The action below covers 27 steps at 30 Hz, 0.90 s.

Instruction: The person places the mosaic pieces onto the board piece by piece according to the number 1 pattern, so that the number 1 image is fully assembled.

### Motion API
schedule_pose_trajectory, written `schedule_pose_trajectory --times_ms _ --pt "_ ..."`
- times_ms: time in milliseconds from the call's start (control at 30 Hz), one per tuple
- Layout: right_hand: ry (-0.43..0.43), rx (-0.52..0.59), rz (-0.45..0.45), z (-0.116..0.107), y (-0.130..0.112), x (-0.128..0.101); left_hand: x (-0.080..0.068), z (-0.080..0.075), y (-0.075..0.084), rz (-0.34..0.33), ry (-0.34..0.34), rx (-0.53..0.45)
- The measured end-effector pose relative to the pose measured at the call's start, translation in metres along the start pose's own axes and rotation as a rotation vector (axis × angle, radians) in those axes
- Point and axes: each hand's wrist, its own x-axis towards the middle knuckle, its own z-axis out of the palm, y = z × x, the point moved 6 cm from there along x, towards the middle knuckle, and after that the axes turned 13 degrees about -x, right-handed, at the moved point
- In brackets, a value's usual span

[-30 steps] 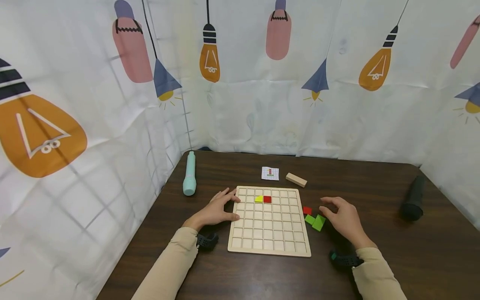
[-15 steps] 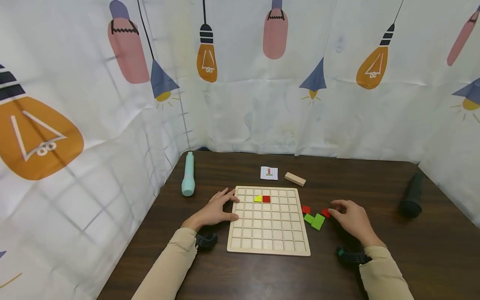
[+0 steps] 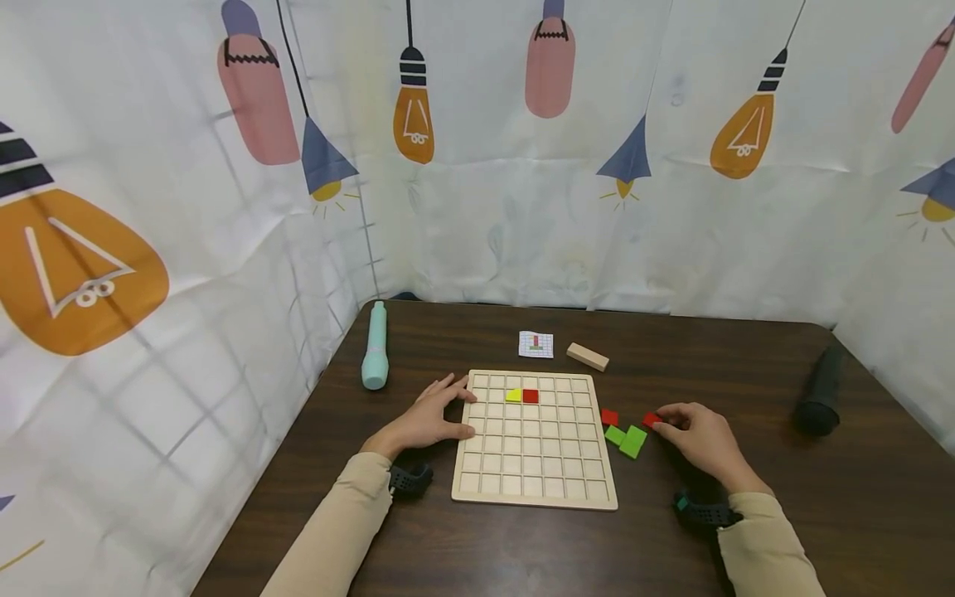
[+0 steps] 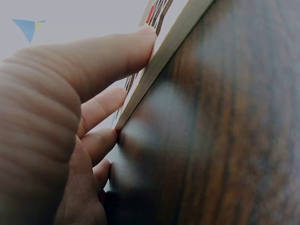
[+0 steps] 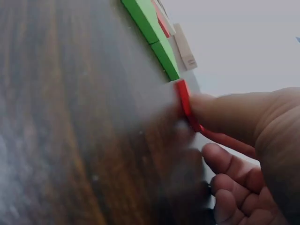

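1. Compared with a second ago, the right hand [image 3: 705, 444] sits farther to the right of the green tiles [image 3: 627, 439], and a red tile [image 3: 652, 420] hidden then now shows at its fingertips; the left hand [image 3: 429, 419] and the grid board [image 3: 533, 438] have not shifted.
2. Seen from the right wrist, the thumb [image 5: 234, 112] presses on the red tile's edge while the other fingers curl beneath, so the hand pinches the tile low, at the table [image 3: 746, 373] surface. Such a thin piece could slip out of that shallow grip as it lifts.
3. That tile lies on the table right of the board, just beside the green tiles and near a second red tile [image 3: 609, 417]. A sideways drag could knock those neighbours out of place.
4. Fingers of the left hand lie spread and fairly straight against the board's left edge [image 4: 154, 70], thumb on the rim. If that pressure eases, the board may slide when a piece is pushed into a cell.
5. A yellow tile [image 3: 513, 395] and a red tile [image 3: 530, 396] already sit side by side in the second row; a careless reach across could lift them out of their cells.
6. Far beyond the board lies the pattern card [image 3: 535, 344], small and hard to read, so a cell could be miscounted.
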Motion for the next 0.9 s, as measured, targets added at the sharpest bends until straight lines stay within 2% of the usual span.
schedule_pose_trajectory --times_ms 567,900 --pt "0.039 0.001 0.008 0.001 -0.003 0.001 -0.001 0.000 -0.002 0.000 -0.001 -0.001" --pt "0.215 0.011 -0.003 -0.007 -0.009 0.001 0.000 0.000 -0.001 0.002 -0.004 0.007"
